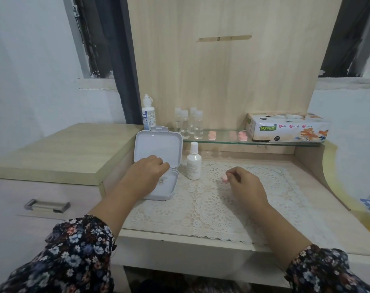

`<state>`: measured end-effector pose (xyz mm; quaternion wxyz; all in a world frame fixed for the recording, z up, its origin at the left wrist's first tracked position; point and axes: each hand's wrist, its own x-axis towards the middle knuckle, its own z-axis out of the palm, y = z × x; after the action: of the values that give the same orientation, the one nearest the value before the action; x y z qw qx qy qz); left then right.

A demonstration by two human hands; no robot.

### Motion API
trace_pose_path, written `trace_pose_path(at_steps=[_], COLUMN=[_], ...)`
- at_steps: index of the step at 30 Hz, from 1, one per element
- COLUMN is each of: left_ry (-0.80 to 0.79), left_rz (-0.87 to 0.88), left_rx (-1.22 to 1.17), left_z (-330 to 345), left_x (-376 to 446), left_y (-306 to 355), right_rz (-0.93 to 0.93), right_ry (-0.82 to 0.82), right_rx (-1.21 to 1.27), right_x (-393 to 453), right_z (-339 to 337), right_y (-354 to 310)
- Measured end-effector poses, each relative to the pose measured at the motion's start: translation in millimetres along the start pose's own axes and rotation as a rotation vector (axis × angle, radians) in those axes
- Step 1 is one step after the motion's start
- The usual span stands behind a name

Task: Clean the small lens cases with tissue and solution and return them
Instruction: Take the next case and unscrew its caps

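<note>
Pink lens case pinched in our right hand, left hand curled inside white box, grip unclear; cleaning apparently unstarted

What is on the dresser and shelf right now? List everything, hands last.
Storage box: 1, white, lid open, left on the lace mat.
Small bottle: 1, white, upright right of the box.
Lace mat: 1, cream, on the dresser top.
Pink lens case: 1, pinched at the right fingertips.
Lens cases on the glass shelf: pink, about three, blurred.
Clear vials: 4, shelf left.
Solution bottle: 1, white and blue, behind the box.
Tissue box: 1, floral, shelf right.
Left hand: reaching into the box, fingers curled; contents hidden.
Right hand: holding the pink case over the mat.
</note>
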<state>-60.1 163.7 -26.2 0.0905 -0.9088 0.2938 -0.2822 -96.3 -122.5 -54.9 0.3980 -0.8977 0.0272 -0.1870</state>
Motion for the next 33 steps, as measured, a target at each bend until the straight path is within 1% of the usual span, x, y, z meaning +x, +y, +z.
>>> trace_pose_path(at_steps=[2, 3, 5, 7, 8, 11, 15, 18, 21, 25, 28, 33], left_ry=[0.016, 0.029, 0.064, 0.121, 0.124, 0.136, 0.047, -0.030, -0.088, -0.095, -0.081, -0.082], left_rz=[-0.039, -0.089, -0.257, -0.443, -0.493, -0.558, -0.602, -0.577, -0.574, -0.592, -0.569, -0.560], left_rx=[-0.016, -0.039, -0.122, -0.245, -0.316, -0.572, -0.884, -0.957, -0.956, -0.923, -0.881, -0.857], left_z=[0.3, -0.5, -3.5, -7.8, -11.0, -20.7, -15.1, -3.0, 8.0, 19.3, 24.0, 27.2], left_x=[-2.1, -3.6, -4.5, -0.7, 2.3, 15.6, 34.0, 47.7, 57.6, 59.6, 58.2, 58.9], left_y=[1.1, 2.9, 10.1, 24.2, 33.4, 68.6, 111.2, 132.4, 144.4, 149.1, 149.9, 150.2], right_rz=[-0.004, 0.000, 0.019, 0.039, 0.049, 0.089, 0.149, 0.190, 0.240, 0.269, 0.272, 0.278], right_ry=[0.009, 0.015, 0.032, 0.051, 0.061, 0.092, 0.132, 0.156, 0.173, 0.129, 0.097, 0.116], right_rx=[0.003, 0.005, 0.012, 0.030, 0.045, 0.111, 0.220, 0.338, 0.459, 0.549, 0.567, 0.545], right_x=[0.5, 0.8, 1.0, 1.9, 2.3, 1.8, 2.6, 5.0, 5.7, 6.2, 6.0, 7.4], right_z=[-2.8, -4.4, -8.0, -11.9, -13.3, -15.0, -13.8, -12.5, -12.5, -10.5, -10.5, -12.0], right_y=[1.3, 2.8, 8.1, 15.3, 18.9, 25.6, 31.9, 36.8, 38.2, 40.0, 39.6, 38.8])
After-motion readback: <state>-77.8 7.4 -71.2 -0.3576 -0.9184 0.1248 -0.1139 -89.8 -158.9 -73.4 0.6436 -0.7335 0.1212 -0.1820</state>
